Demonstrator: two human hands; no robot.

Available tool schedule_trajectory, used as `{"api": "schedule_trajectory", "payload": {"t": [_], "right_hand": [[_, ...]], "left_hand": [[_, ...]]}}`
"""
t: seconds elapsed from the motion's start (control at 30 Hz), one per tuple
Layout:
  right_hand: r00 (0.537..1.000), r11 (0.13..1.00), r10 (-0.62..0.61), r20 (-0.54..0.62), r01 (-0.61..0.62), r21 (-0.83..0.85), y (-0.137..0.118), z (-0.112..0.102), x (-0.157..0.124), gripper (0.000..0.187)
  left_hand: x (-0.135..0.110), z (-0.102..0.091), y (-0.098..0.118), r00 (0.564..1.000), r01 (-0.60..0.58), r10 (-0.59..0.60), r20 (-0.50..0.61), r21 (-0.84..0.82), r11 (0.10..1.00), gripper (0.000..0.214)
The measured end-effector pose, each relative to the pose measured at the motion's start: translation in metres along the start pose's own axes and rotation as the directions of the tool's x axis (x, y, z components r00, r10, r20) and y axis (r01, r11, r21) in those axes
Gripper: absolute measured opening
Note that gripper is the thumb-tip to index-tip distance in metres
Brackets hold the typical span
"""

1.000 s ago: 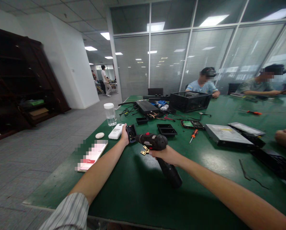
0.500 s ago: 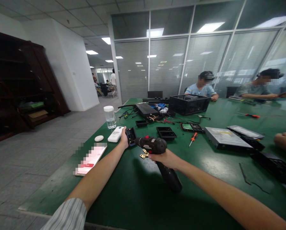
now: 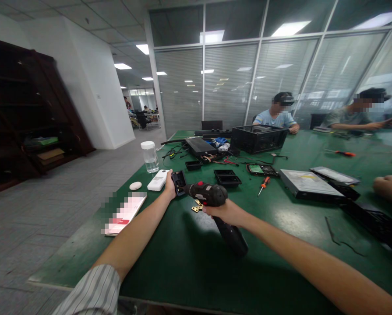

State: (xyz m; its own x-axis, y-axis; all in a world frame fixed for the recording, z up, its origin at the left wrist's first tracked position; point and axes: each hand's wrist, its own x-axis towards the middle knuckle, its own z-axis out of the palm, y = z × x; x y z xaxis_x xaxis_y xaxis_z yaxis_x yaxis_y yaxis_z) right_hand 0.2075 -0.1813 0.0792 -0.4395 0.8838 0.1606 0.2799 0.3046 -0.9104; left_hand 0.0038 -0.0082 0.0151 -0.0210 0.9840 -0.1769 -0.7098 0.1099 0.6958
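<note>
My left hand (image 3: 170, 185) grips a small black open-topped box (image 3: 179, 180) by its left side, tilted so its inside faces me. Wrapped round the handle of a black cordless drill (image 3: 210, 194) is my right hand (image 3: 224, 211). The drill points left, its tip at the box's right side; whether the bit touches anything inside is too small to tell. Several small brass-coloured plates (image 3: 196, 206) with holes lie on the table just below the drill's nose, beside my right fingers. A black two-compartment tray (image 3: 227, 178) rests behind the drill.
Left of the box are a white device (image 3: 158, 180), a round white case (image 3: 135, 186), a clear jar (image 3: 150, 157) and a booklet (image 3: 126, 213). An orange screwdriver (image 3: 264, 186), an optical drive (image 3: 309, 183) and a black metal case (image 3: 259, 139) stand farther right. Two people sit across; another person's hand (image 3: 391, 190) shows at right.
The view has shifted slightly. Both hands keep their hold on the box and the drill, which stay at nearly the same place together. A person standing in the far doorway is out of sight.
</note>
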Motion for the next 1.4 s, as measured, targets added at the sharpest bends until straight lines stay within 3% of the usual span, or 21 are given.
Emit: {"api": "schedule_trajectory", "payload": {"t": [0.53,1.4], "right_hand": [[1.0,1.0,-0.01,-0.007,0.01,-0.008,-0.0048,-0.0002,-0.0007,0.022],[1.0,1.0,-0.023,-0.002,0.023,-0.005,-0.0011,-0.0001,-0.0006,0.023]], "left_hand": [[0.0009,-0.0009,-0.0001,0.998,0.05,-0.049,-0.027,0.011,0.999,0.036],[0.0022,-0.0025,-0.0002,1.0,0.02,-0.021,0.012,0.058,0.998,0.037]]}}
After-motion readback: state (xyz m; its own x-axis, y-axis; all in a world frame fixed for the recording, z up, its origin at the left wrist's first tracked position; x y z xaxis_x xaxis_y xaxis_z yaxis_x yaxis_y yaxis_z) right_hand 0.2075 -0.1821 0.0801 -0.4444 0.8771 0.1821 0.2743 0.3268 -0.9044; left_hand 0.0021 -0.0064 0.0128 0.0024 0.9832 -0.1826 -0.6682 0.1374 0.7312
